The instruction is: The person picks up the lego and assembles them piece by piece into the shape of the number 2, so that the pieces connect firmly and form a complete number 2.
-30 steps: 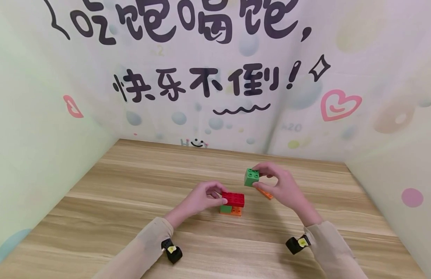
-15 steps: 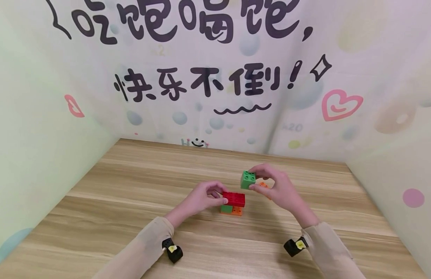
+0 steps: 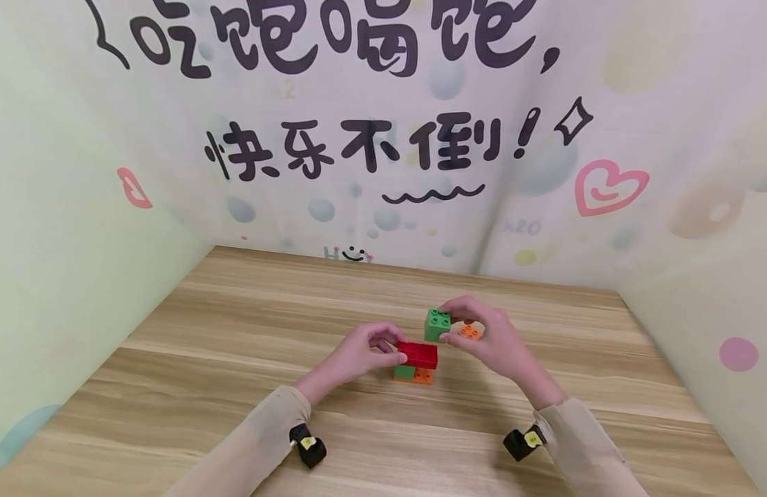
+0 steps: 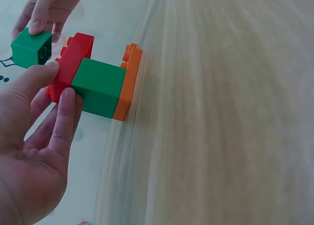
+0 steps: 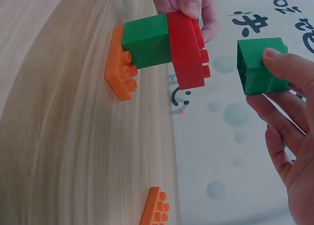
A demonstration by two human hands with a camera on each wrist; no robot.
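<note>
A person's right hand [image 3: 485, 338] pinches a green block [image 3: 436, 326] between thumb and fingers, in the air above the free right end of a red brick [image 3: 420, 355], apart from its studs. That brick lies long side left to right, topping a lower green block [image 3: 404, 373] on an orange plate [image 3: 424, 377]. The left hand [image 3: 364, 351] pinches the brick's left end, so the right hand is nearer the bare end.

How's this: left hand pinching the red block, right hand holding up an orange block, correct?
One slip: the right hand holds up a green block, as the right wrist view shows. The left hand does pinch the red block.
</note>
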